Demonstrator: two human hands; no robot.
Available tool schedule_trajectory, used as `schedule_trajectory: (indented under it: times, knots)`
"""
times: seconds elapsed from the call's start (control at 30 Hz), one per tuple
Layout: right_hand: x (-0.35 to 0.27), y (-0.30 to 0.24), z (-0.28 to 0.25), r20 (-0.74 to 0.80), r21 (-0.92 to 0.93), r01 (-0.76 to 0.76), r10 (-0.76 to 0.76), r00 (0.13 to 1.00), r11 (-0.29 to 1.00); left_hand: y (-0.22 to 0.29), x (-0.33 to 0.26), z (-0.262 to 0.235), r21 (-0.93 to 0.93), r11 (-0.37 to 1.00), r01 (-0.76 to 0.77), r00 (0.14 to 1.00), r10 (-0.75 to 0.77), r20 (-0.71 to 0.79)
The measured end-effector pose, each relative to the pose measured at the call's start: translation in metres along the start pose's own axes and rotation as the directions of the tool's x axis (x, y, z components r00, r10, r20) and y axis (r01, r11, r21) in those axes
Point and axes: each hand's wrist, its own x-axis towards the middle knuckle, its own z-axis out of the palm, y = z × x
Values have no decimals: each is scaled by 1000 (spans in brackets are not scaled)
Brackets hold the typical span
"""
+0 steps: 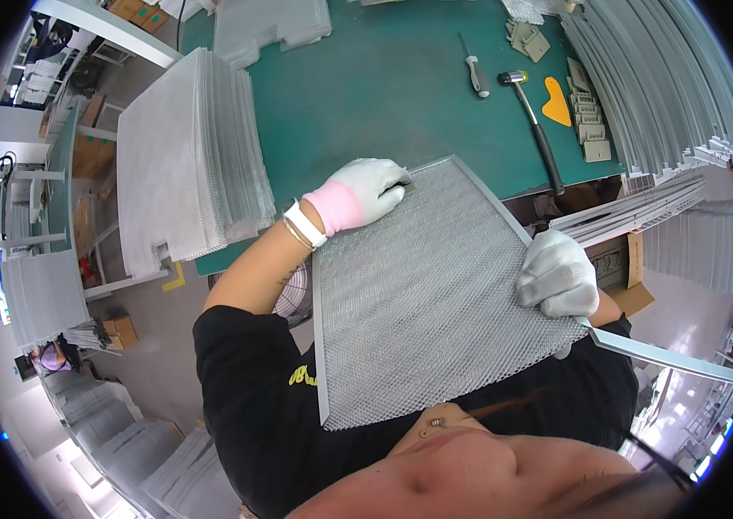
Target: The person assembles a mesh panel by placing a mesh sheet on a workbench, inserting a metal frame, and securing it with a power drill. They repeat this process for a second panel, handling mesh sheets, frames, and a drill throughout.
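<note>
A grey metal mesh panel (435,294) is tilted up in front of my chest, its far end at the bench edge. Thin metal frame strips line its left, far and right sides; the near edge shows bare mesh. My left hand (366,192), in a white glove with a pink cuff, has its fingers curled over the panel's far edge. A small tan-grey bit shows at those fingertips. At the right side, my gloved right hand (558,275) is closed round the frame strip. From below it a metal strip (665,353) sticks out to the lower right, apart from the mesh.
On the green bench (366,95) lie a screwdriver (474,73), a mallet (535,125), a yellow scraper (556,102) and several small tan plates (589,121). Mesh sheets (180,164) are stacked at left. Long metal strips (669,78) stand at the right, an open carton (630,277) below.
</note>
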Motion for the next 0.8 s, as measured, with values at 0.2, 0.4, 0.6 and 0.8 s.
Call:
schedule_trajectory:
  times: [0.2,0.4,0.6,0.8]
  knots:
    - [5,0,5,2,26,41,-41,999,999,-10,6,24,-44,992,-120,986,114,-119]
    - [2,4,15,-103,23,90,-87,991,996,-20,29,27,-147,968,-202,979,197,-44]
    - [-8,1,-2,64,12,46,-47,997,999,-22,43,26,-160,959,-234,972,232,-27]
    - [-18,0,7,-106,-12,45,-46,993,999,-16,60,21,-192,950,-248,969,243,-49]
